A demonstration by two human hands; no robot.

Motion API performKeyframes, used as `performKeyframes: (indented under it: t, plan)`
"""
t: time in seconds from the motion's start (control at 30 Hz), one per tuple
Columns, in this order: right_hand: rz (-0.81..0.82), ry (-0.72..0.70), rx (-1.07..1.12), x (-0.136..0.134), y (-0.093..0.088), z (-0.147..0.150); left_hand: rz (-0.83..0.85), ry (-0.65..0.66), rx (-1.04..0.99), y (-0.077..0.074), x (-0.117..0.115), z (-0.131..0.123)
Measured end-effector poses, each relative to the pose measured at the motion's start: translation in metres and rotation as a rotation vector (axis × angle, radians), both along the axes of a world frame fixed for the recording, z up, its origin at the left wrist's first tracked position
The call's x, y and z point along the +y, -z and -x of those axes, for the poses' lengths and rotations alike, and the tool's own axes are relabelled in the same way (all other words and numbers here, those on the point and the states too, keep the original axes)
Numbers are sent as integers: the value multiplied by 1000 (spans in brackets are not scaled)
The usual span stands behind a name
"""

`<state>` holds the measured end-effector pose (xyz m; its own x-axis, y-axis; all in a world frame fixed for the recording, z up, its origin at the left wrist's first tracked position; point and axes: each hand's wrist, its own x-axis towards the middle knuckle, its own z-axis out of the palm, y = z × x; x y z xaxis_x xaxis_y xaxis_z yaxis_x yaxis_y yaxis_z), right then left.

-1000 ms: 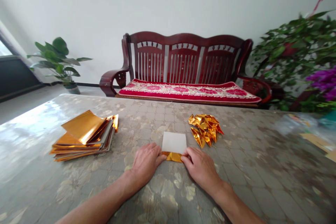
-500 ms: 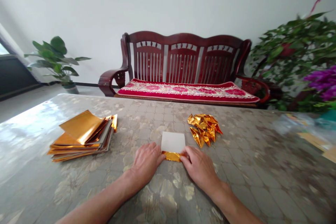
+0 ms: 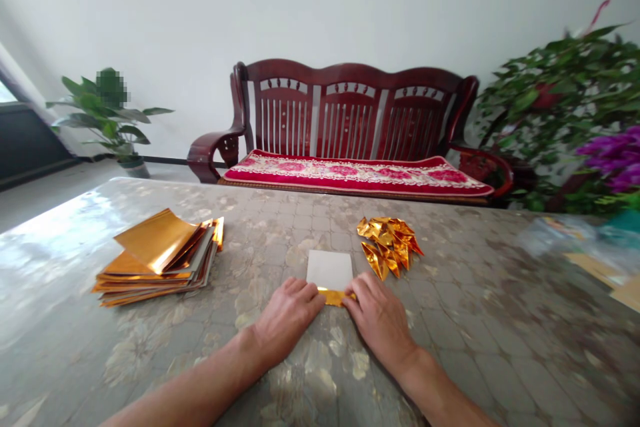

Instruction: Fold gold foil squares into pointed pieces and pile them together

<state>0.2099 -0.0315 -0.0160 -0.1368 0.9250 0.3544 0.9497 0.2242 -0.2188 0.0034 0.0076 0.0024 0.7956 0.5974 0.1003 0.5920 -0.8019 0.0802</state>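
At the far left, a potted plant (image 3: pixel 100 117) stands on the floor beyond the table (image 3: pixel 265 220). On the tabletop's left side sits an uneven stack (image 3: pixel 150 270) of gold foil sheets (a few grey undersides showing). Right of it, the person's left hand (image 3: pixel 290 313) lies palm down, fingers curled over the left end of a gold fold (image 3: pixel 333 297); whether its thumb pinches underneath cannot be told. That fold runs along the near edge of a small paper (image 3: pixel 329 269), pale side up, flat on the table between both hands. The right hand (image 3: pixel 379 313) pinches the fold's right end between thumb and forefinger. Just beyond it lies a cluster of folded gold pieces (image 3: pixel 393 247). A clear plastic bag (image 3: pixel 555 237) rests at the far right, near purple flowers (image 3: pixel 615 157).
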Motion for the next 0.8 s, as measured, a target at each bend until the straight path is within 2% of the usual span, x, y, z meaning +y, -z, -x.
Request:
performKeyframes:
  t: [0.13,0.27,0.4,0.6,0.8]
  plan:
    - [-32,-132,-147,-4,-3,3,-44,19,44,-5,-7,0]
    - [-16,-251,-167,-5,-7,2,-71,12,67,-7,-14,-2]
    - [-18,-308,-216,-5,-8,2,-83,-6,100,-5,-18,-5]
    - [-62,-279,-313,-11,-7,5,-138,-52,146,2,-24,-11]
    - [-39,-141,-408,-21,-15,10,-251,-55,207,8,-28,-11]
